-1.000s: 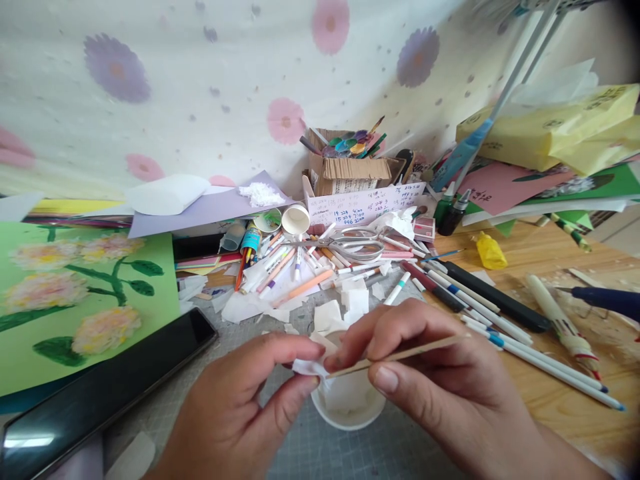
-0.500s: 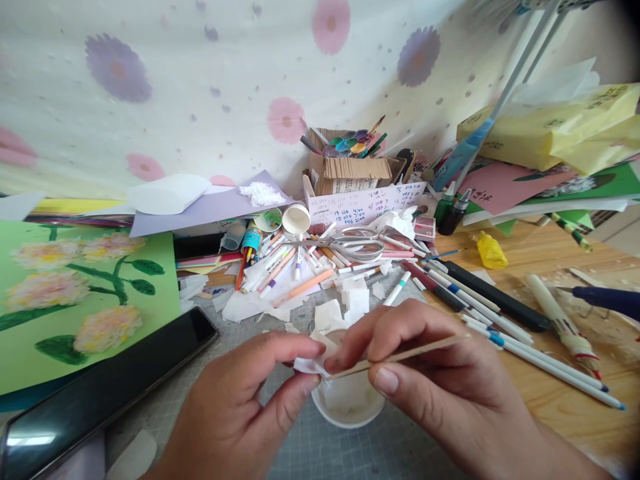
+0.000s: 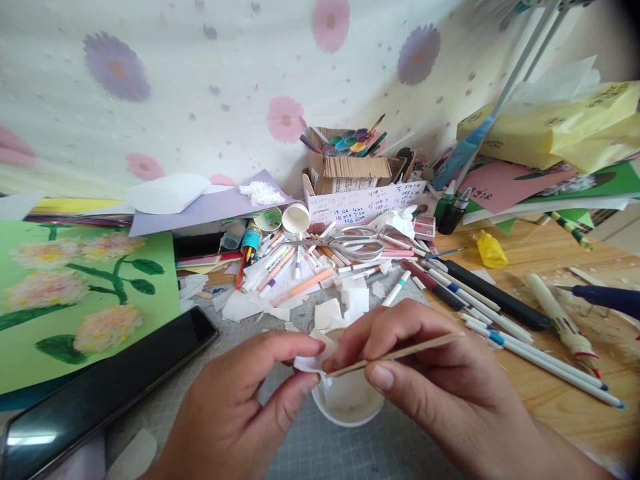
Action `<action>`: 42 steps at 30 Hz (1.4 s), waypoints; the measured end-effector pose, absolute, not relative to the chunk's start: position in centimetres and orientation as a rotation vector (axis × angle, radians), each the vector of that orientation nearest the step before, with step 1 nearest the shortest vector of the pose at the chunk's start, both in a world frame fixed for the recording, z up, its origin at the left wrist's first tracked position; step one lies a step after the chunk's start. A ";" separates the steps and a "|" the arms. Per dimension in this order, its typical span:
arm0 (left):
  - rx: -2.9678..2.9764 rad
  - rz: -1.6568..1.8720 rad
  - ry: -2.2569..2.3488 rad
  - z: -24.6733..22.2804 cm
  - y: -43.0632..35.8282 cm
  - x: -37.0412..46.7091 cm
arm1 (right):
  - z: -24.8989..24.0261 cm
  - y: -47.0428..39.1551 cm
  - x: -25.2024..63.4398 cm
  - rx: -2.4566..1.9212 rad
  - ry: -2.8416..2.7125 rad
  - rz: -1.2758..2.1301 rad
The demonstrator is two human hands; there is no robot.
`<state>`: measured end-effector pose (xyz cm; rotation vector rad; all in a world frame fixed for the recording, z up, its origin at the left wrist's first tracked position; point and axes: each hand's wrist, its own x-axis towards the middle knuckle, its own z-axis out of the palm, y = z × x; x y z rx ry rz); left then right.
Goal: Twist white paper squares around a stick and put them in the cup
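Note:
My left hand (image 3: 255,393) pinches a small piece of white paper (image 3: 309,363) between thumb and forefinger. In my right hand (image 3: 430,373) a thin wooden stick (image 3: 415,350) is gripped by thumb and fingers, its lower left end touching the paper and a right fingertip resting beside it. Both hands are over a white paper cup (image 3: 350,417), partly hidden behind them. White paper scraps (image 3: 329,313) lie just behind the cup on the grey cutting mat (image 3: 295,443).
A black phone (image 3: 110,387) and a green flower picture (image 3: 95,293) are at the left. Scissors (image 3: 357,245) lie on piled markers behind. More pens (image 3: 545,363) and a yellow lump (image 3: 491,250) are at the right; a cardboard box (image 3: 350,167) stands at the back.
My right hand and the stick have shifted very slightly left. My left hand still pinches the paper in nearly the same place.

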<state>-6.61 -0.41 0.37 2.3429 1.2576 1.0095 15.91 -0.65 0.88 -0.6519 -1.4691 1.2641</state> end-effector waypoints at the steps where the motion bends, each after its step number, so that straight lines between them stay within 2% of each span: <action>1: 2.339 1.009 1.260 0.4 -0.4 -6.6 | 0.9 -0.7 15.9 -0.646 -1.463 1.270; 13: 2.319 1.004 1.258 0.3 -0.4 -6.5 | 0.8 -0.6 15.9 -0.619 -1.465 1.307; 27: 1.823 1.101 1.467 0.6 -1.3 -5.2 | 0.3 -0.8 15.8 -0.576 -1.371 1.370; 42: 1.414 0.980 1.087 0.6 -0.7 -5.9 | 0.6 -0.9 15.4 -0.620 -1.418 1.226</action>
